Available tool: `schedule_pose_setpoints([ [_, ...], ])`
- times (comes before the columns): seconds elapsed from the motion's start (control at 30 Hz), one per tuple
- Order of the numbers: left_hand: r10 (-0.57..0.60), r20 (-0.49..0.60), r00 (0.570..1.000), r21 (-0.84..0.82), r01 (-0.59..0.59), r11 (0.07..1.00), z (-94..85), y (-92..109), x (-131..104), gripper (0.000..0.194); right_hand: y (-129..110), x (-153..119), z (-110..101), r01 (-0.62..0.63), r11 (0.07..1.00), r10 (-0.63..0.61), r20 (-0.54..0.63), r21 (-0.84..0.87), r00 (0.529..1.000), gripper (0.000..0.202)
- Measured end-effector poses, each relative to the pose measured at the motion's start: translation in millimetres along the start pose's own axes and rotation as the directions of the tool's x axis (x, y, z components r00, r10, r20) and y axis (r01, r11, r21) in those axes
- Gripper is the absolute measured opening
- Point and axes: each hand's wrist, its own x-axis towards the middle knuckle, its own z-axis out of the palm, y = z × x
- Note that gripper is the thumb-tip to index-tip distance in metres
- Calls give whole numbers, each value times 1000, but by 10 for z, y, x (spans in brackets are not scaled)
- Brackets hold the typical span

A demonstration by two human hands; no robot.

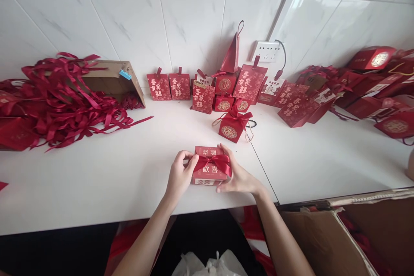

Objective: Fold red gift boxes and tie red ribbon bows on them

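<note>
One red box lies just below centre of the frame. Note the long axis of the bow, left to right, hand to hand: bow's left end narrowly pinched by left hand; right side widely spanned and held by right hand.

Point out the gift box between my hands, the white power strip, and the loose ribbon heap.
Gift box (pixel 209 170): head view, printed upper panel.
White power strip (pixel 266 51): head view, socketed front.
Ribbon heap (pixel 83 113): head view, tangled middle.
</note>
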Motion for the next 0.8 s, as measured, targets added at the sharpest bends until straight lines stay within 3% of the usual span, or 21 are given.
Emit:
schedule_pose_setpoints([
  [0.07, 94, -80, 992, 7, -94, 996, 31, -4, -39, 22, -4, 7, 57, 22, 995, -22, -2, -97, 1000, 106],
  [0.13, 292, -173, 941, 56, -287, 956, 72, -8, -106, 15, -9, 4, 132, 94, 973, -119, -110, -211, 987, 100],
  [0.17, 425, -201, 883, 101, -413, 905, 94, -5, -147, 12, -13, -3, 163, 135, 951, -188, -172, -280, 967, 99],
  [0.23, 686, -181, 705, 201, -656, 727, 138, 22, -234, 7, -30, -26, 200, 206, 887, -336, -272, -413, 902, 94],
  [0.3, 845, -102, 525, 257, -807, 532, 183, 75, -318, 10, -58, -55, 199, 261, 816, -466, -321, -515, 824, 88],
  [0.33, 885, -64, 460, 262, -848, 460, 206, 109, -356, 12, -75, -72, 188, 280, 782, -520, -337, -556, 785, 86],
  [0.4, 920, -8, 392, 246, -891, 382, 250, 178, -420, 13, -114, -108, 161, 301, 720, -605, -354, -625, 713, 84],
  [0.47, 933, 21, 359, 214, -913, 347, 282, 237, -463, 12, -162, -156, 146, 308, 678, -653, -355, -667, 669, 84],
  [0.53, 939, 9, 343, 156, -928, 337, 298, 274, -476, 9, -230, -223, 152, 289, 711, -639, -417, -641, 646, 84],
  [0.57, 936, -41, 350, 122, -928, 353, 301, 283, -470, 8, -277, -265, 160, 256, 778, -581, -501, -574, 642, 83],
  [0.6, 919, -123, 374, 86, -919, 385, 303, 286, -453, 7, -334, -315, 168, 210, 870, -467, -606, -446, 645, 81],
  [0.67, 834, -299, 463, -1, -874, 485, 322, 273, -394, 9, -482, -437, 172, 115, 993, -82, -760, -9, 645, 71],
  [0.73, 729, -341, 594, -82, -791, 606, 385, 248, -313, 9, -664, -590, 152, 65, 888, 300, -681, 455, 667, 59],
  [0.8, 661, -170, 731, -124, -681, 722, 518, 225, -242, 9, -855, -770, 122, 58, 714, 460, -530, 698, 713, 55],
])
